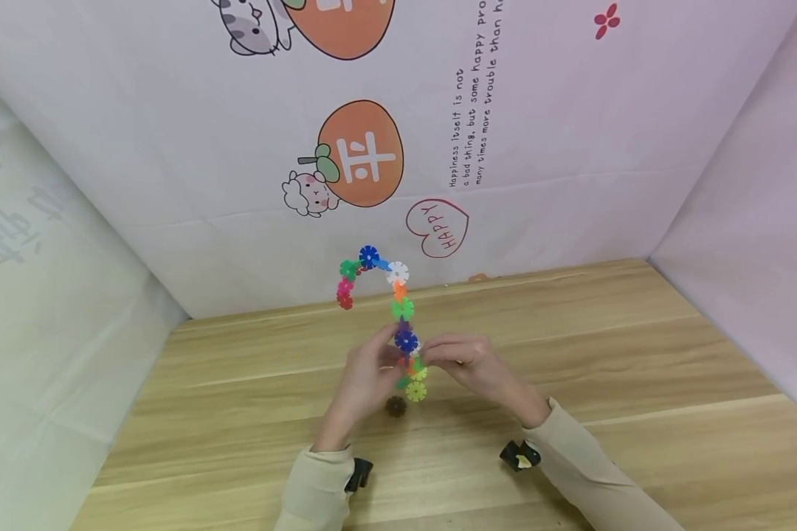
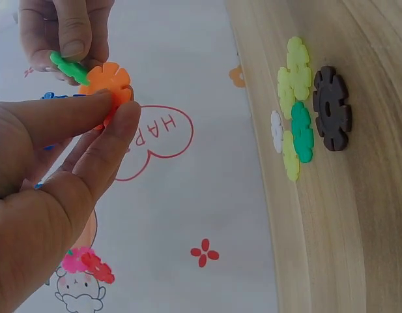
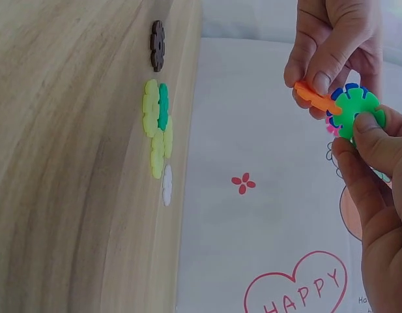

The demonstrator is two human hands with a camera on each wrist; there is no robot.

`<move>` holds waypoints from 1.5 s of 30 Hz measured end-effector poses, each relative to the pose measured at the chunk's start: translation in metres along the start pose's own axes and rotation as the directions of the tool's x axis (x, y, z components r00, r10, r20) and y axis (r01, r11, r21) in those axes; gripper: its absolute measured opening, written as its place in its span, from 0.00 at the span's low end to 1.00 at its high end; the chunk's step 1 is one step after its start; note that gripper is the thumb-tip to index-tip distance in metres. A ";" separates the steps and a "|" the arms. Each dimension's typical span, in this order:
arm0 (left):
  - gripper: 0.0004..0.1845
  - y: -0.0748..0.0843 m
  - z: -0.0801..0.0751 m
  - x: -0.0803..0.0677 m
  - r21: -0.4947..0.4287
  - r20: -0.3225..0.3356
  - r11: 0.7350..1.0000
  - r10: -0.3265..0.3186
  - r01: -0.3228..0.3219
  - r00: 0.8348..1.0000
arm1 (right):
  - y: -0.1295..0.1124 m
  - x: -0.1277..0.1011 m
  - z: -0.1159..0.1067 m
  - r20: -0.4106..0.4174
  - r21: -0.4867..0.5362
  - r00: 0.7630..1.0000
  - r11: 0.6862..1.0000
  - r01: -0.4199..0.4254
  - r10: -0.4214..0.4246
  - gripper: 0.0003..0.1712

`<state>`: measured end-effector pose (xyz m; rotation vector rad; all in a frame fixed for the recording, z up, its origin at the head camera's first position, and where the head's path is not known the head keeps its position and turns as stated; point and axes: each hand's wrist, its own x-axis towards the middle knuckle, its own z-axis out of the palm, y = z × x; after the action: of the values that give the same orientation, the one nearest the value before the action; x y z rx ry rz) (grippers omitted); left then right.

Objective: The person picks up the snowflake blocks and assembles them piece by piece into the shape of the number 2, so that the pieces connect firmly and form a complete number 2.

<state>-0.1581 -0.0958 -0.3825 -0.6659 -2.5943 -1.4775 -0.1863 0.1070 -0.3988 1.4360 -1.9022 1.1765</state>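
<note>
Squarely between both grips (pinched), chain.

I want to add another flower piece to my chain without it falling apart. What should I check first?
1. Left hand pinches the orange piece: ok.
2. Right hand pinches the green piece: ok.
3. Orange and green pieces meet edge to edge: ok; slots fully pushed home: cannot tell.
4. Chain stands up above the hands in one run: ok.
5. Spare pieces within reach: ok, a brown piece and a small yellow-green cluster lie on the table.
</note>
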 end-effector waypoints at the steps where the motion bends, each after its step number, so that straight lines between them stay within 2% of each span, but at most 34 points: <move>1: 0.32 0.000 0.000 0.000 0.003 -0.003 1.000 0.004 -0.004 1.000 | 0.000 0.000 0.000 -0.001 -0.012 1.000 1.000 0.009 -0.009 0.18; 9: 0.27 -0.001 0.002 0.000 0.001 -0.016 1.000 0.017 -0.017 1.000 | 0.001 0.001 0.000 -0.010 -0.083 0.998 0.994 0.069 -0.070 0.20; 15: 0.32 0.002 0.001 -0.001 -0.076 0.039 0.996 -0.034 0.037 0.999 | 0.001 0.000 0.000 -0.014 -0.088 0.997 0.993 0.072 -0.073 0.20; 18: 0.32 0.003 0.000 -0.001 -0.068 0.050 0.997 -0.026 0.029 0.998 | 0.002 -0.001 -0.001 -0.017 -0.102 0.997 0.992 0.072 -0.074 0.20; 22: 0.31 0.004 -0.001 -0.001 -0.014 0.034 1.000 -0.015 0.016 0.999 | 0.004 -0.002 -0.001 -0.026 -0.114 0.997 0.991 0.072 -0.076 0.12; 25: 0.31 0.003 -0.001 -0.002 -0.008 0.028 1.000 -0.019 0.019 0.999 | 0.005 -0.003 -0.002 -0.025 -0.115 0.997 0.991 0.072 -0.075 0.06; 28: 0.32 0.003 0.000 -0.002 -0.011 0.023 1.000 -0.014 0.014 1.000 | 0.005 -0.003 -0.002 -0.018 -0.122 0.997 0.990 0.073 -0.076 0.08; 31: 0.32 0.003 0.000 -0.002 -0.006 0.018 1.000 -0.011 0.011 1.000 | 0.003 -0.002 -0.002 -0.006 -0.137 0.998 0.988 0.066 -0.067 0.17; 33: 0.32 0.003 0.001 -0.002 -0.004 0.014 1.000 -0.012 0.012 1.000 | 0.002 -0.002 -0.001 -0.002 -0.155 0.998 0.986 0.063 -0.064 0.20; 35: 0.32 0.003 0.001 -0.002 0.000 0.008 1.000 -0.010 0.010 1.000 | 0.001 -0.002 0.000 -0.003 -0.172 0.998 0.983 0.067 -0.068 0.21; 40: 0.31 0.004 0.002 -0.002 0.001 -0.028 1.000 0.004 -0.004 1.000 | 0.001 -0.003 0.006 -0.035 -0.210 0.997 0.975 0.066 -0.075 0.12; 42: 0.31 0.004 0.003 -0.002 -0.003 -0.039 1.000 0.002 -0.003 0.999 | 0.000 -0.004 0.008 -0.039 -0.225 0.997 0.973 0.058 -0.068 0.11; 45: 0.30 0.005 0.003 -0.002 -0.008 -0.040 1.000 -0.011 0.011 0.999 | -0.002 -0.003 0.009 -0.023 -0.244 0.998 0.968 0.056 -0.063 0.16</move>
<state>-0.1535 -0.0917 -0.3810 -0.6172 -2.5674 -1.4895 -0.1827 0.1012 -0.4056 1.3243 -1.8939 0.8961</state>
